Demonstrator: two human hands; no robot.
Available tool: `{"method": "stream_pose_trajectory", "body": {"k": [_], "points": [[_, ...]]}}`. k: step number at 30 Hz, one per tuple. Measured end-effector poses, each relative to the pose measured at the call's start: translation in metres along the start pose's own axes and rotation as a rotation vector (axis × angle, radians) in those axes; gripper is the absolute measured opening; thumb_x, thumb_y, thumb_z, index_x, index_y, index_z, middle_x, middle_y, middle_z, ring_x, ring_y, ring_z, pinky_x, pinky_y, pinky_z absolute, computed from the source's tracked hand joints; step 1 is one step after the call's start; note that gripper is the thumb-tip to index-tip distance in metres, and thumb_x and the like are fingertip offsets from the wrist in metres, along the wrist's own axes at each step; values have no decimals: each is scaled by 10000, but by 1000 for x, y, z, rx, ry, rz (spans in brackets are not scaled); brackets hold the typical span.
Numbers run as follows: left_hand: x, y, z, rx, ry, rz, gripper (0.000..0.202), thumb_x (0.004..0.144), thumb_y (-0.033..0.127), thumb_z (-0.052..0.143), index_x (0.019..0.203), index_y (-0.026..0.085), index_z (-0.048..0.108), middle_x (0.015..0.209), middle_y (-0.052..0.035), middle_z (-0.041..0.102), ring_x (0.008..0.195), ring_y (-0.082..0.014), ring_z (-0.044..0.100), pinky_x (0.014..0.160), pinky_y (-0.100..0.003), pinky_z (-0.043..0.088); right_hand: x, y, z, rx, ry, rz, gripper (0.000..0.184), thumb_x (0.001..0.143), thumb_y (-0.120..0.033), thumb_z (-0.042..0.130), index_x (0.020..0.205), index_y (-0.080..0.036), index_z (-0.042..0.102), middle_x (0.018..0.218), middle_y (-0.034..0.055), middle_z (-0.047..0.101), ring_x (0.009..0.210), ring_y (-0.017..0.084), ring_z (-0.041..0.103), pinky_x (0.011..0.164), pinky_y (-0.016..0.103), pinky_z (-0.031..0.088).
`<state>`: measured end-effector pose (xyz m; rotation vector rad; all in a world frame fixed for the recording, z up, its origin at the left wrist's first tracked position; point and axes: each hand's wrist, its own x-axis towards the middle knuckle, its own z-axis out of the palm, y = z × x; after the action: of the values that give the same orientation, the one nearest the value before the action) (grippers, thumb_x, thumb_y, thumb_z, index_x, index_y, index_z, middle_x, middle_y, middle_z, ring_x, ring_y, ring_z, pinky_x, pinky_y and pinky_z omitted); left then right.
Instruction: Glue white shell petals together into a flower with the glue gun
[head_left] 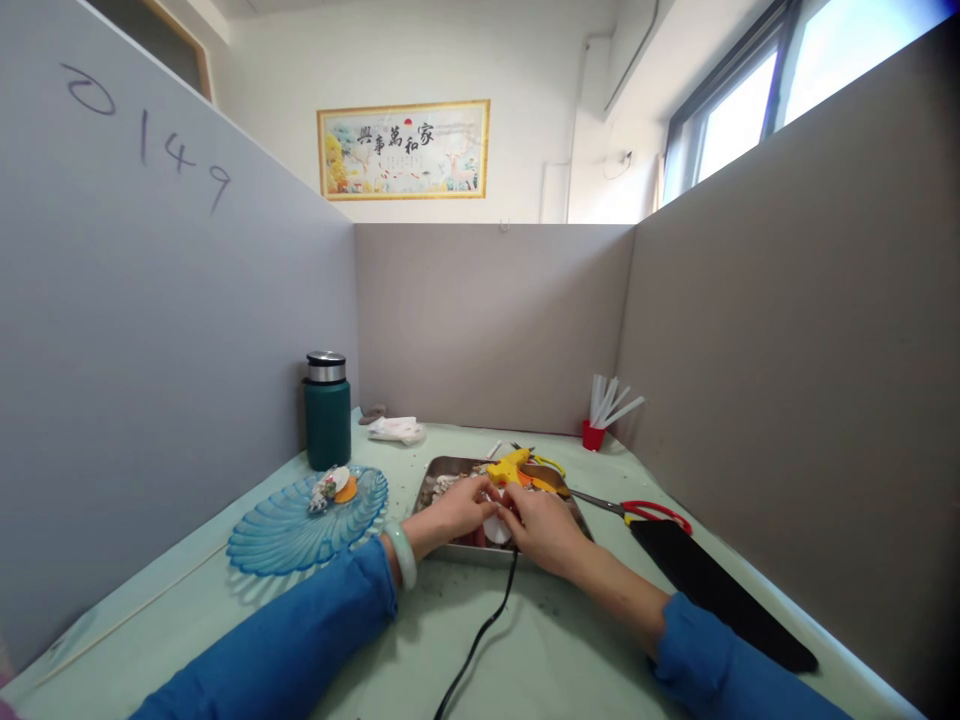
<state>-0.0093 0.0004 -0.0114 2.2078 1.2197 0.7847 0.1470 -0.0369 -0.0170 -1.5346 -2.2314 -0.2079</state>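
My left hand (461,508), with a pale bangle at its wrist, and my right hand (541,524) meet over a metal tray (466,553). The fingers of both are closed in a pinch, fingertips almost together. What they hold is small and mostly hidden by the fingers. Just below the fingertips a white round piece (496,530) shows; whether it is held or lies in the tray I cannot tell. A yellow glue gun (510,466) rests at the tray's back, and its black cord (484,628) seems to run toward me beneath my hands.
At left stands a blue fluted glass plate (277,540) bearing a small shell-like cluster (330,490). Behind it is a green thermos (327,425). Red-handled scissors (652,512) and a black flat strip (720,590) lie right. A red cup (593,436) holds white sticks. Grey partitions enclose the table.
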Motion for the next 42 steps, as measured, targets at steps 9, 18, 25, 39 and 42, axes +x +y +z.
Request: {"method": "stream_pose_trajectory", "body": {"k": [9,18,25,39,42], "points": [[3,-7,3,-40,-10,7,192,711,256,489,853,151,565,722,-19,594,667,-137,540,603,-216,412,0,-1,-1,9,-1,-7,276,868,-387,328,879,-195,525,786,48,616,761,171,569,632,246,305],[6,-13,4,-1,-14,9,214,706,281,490,860,149,557,735,-18,588,666,-136,523,597,-222,401,0,-3,-3,-25,-6,1,261,860,-370,342,889,-192,531,791,56,619,753,180,561,621,256,289],[7,-15,4,21,6,54,194,710,267,483,840,148,564,740,-16,584,680,-134,516,605,-220,396,0,-4,-5,-27,2,-1,255,860,-367,340,885,-191,523,779,54,622,740,179,565,608,259,278],[4,-7,2,-109,22,-1,199,706,286,518,839,144,562,660,-3,577,591,-124,522,546,-220,405,-2,-6,-5,-6,44,29,335,877,-438,294,911,-204,530,810,56,625,798,186,566,624,257,290],[3,-7,3,-176,-13,-37,206,719,292,511,863,148,540,591,14,556,515,-118,522,496,-218,400,-2,-6,-6,-7,44,35,338,877,-436,295,908,-198,533,814,58,624,799,185,564,627,256,289]]}}
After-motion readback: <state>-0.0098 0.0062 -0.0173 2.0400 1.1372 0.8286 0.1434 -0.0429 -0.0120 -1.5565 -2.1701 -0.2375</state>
